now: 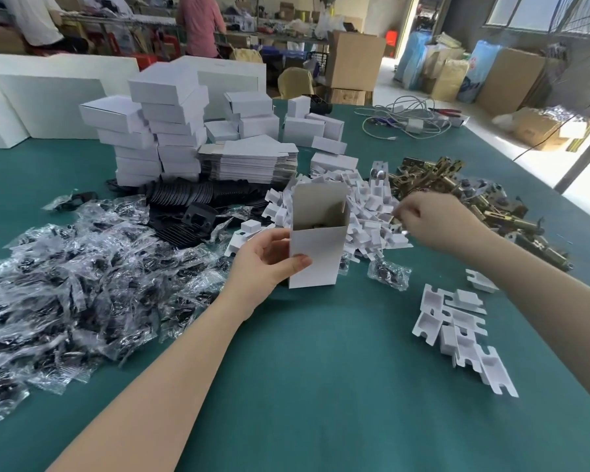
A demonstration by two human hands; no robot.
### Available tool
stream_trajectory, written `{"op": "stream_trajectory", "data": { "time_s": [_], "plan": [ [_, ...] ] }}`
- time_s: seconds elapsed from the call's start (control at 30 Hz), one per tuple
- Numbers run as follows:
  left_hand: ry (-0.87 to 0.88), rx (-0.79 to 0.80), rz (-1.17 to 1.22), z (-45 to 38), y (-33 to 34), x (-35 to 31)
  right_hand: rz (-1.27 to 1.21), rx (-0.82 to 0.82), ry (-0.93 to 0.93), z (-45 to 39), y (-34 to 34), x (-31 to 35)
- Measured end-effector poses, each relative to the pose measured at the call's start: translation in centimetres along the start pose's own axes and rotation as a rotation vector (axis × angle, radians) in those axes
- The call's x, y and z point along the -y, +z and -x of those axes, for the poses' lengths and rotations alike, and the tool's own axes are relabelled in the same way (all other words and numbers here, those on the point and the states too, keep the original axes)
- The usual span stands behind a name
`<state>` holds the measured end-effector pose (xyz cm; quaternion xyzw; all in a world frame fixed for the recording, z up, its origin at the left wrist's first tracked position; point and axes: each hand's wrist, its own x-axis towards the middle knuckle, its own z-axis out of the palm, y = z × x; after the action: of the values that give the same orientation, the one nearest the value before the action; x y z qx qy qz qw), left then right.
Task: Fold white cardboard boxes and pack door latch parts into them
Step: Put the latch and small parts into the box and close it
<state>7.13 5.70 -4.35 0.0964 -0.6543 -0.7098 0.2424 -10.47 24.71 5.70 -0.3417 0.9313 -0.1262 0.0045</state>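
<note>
The left hand (pixel 269 258) grips a white cardboard box (pixel 317 236) upright just above the green table (pixel 321 369), thumb across its near face and fingers curled round the left side; the box's top is open with the far flap standing up, and something dark lies inside. The right hand (pixel 433 221) reaches over the heap of white card inserts (pixel 365 212) just right of the box, fingers curled toward the pile; whether they pinch anything I cannot tell. Brass-coloured latch parts (pixel 457 192) are heaped at far right. Clear bags of dark hardware (pixel 82 267) spread across the left, black plates (pixel 184 206) behind them, and stacked folded boxes (pixel 157 131) stand farther back.
</note>
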Motion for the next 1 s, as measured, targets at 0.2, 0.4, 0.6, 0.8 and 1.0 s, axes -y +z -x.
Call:
{"op": "stream_trajectory", "data": {
  "time_s": [0.2,0.4,0.6,0.8,1.0],
  "plan": [
    [-0.004,-0.017,0.006,-0.1,0.0,0.1,0.267,0.322,0.124,2.2,2.0,-3.2],
    [-0.007,-0.020,0.010,-0.2,-0.1,0.3,0.257,0.471,0.125,4.6,2.1,-3.3],
    [0.003,-0.009,0.010,-0.1,-0.1,0.2,0.146,0.387,0.153,5.1,2.0,-3.2],
    [0.002,-0.009,0.014,-0.2,0.0,0.2,0.007,0.330,0.180,4.9,2.3,-4.4],
    [-0.002,-0.007,0.006,-0.3,-0.2,0.6,-0.187,0.400,0.258,4.8,2.0,-5.1]
  ]
}}
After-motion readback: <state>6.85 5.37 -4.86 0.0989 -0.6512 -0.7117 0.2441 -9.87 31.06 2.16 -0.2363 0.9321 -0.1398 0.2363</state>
